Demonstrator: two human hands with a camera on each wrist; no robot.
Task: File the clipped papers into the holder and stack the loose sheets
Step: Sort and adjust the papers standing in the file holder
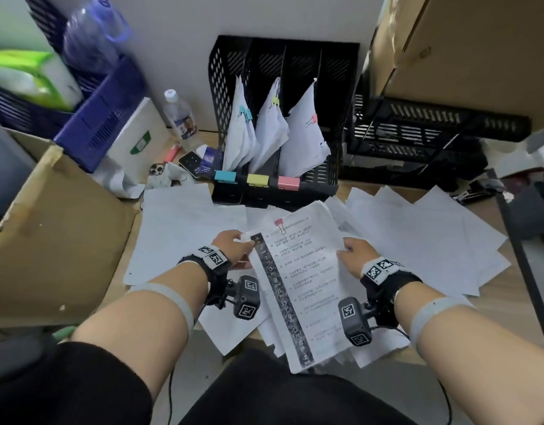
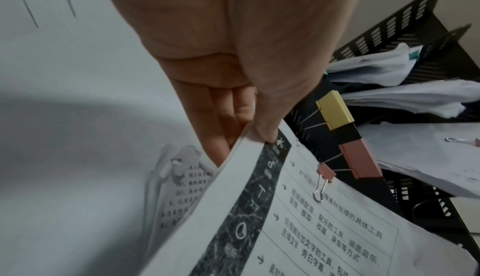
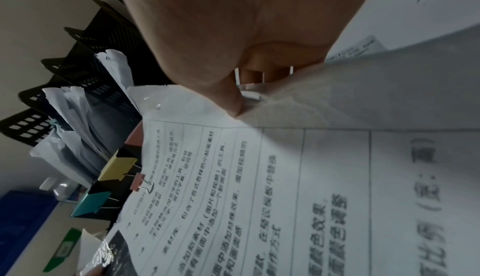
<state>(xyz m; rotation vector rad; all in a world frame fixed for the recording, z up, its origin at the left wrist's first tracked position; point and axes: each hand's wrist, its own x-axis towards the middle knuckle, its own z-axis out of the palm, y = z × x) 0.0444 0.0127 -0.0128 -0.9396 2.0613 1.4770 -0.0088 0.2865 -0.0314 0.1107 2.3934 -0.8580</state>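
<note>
I hold a printed paper bundle just above the desk; a small pink binder clip sits at its top edge. My left hand pinches its top left corner, thumb on top and fingers beneath. On the bundle's right edge my right hand pinches it the same way. The black mesh holder stands behind, with teal, yellow and pink clips on its front lip. Three of its slots hold clipped papers. Loose white sheets lie scattered under and around the bundle.
A cardboard box flanks the left. Behind it are a blue basket, a water bottle and phones. Black trays and another carton crowd the right. More sheets fan out at the right.
</note>
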